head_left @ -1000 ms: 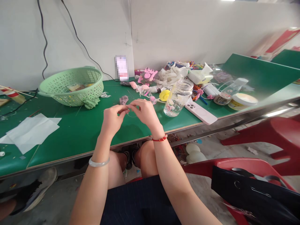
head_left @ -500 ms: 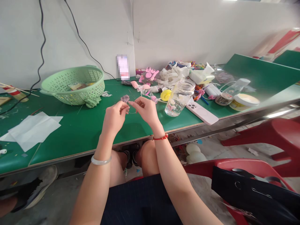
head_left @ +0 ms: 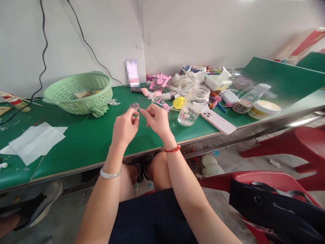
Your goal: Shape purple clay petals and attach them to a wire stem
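Observation:
My left hand pinches a small crinkled lilac piece at its lower end, between thumb and fingertips. A thin wire curves below the gap between my hands. My right hand sits just to the right, its thumb and forefinger pressed together close to the lilac piece. The wire seems to run into those fingers, though they hide its end. A red string bracelet circles my right wrist, and a pale bangle circles my left.
A green perforated basket stands behind my hands on the green workbench. To the right are a glass jar, a pink phone and piled pink craft pieces. White paper sheets lie left; a red chair sits right.
My fingertips, touching a second ago, have moved apart, leaving a small gap between my hands. The lilac piece now stands clear in my left fingers.

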Demonstrator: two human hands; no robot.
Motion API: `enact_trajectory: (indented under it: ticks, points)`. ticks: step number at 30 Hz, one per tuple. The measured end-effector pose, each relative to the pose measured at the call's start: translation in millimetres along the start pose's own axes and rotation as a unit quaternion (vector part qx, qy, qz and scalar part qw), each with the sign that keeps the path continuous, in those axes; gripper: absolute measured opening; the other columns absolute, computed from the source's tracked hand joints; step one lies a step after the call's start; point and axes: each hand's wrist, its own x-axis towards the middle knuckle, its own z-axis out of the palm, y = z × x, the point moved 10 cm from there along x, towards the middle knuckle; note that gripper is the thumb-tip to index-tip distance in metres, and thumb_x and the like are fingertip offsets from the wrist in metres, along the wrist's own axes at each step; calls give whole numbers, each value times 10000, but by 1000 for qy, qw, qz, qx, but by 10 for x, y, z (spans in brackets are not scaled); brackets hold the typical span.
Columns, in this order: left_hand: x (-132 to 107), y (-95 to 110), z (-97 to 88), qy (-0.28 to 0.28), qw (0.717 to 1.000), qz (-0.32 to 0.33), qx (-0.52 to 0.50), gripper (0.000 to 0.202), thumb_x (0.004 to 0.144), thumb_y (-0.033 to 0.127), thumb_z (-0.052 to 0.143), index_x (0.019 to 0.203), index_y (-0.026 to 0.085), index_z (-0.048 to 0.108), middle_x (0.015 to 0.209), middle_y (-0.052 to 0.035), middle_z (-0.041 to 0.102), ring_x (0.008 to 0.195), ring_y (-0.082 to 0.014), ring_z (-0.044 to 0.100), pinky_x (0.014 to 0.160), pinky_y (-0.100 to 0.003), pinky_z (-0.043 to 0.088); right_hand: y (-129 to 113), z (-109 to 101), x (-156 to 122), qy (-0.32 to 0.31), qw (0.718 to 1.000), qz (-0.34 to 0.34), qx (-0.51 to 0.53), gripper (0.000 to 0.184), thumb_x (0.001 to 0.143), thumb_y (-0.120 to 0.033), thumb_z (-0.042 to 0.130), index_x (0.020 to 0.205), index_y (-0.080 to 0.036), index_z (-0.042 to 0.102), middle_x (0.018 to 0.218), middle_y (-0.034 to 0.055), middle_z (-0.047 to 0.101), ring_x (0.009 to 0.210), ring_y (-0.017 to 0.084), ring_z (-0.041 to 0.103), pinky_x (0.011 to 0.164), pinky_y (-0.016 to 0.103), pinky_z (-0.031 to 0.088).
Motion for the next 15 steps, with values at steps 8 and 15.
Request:
enact_trajectory:
  ticks: [8, 15]
  points:
    - [-8, 66, -123, 53, 998, -7, 25, 200, 851, 153, 633, 1030, 241, 612, 692, 12, 710, 633, -210, 716, 640, -282, 487, 2, -24, 4, 11, 999, 15, 26, 518, 896, -651, 662, 656, -214, 519, 596, -13, 670, 497, 105, 541, 634, 271, 474]
    - [-19, 80, -155, 74, 997, 35, 4, 163, 912, 161, 590, 1054, 223, 640, 819, -19, 755, 709, -175, 719, 694, -270, 518, 49, -29, 34, -1, 999, -6, 47, 395, 899, -584, 695, 785, -211, 632, 738, 5, 726, 493, 99, 575, 588, 259, 468]
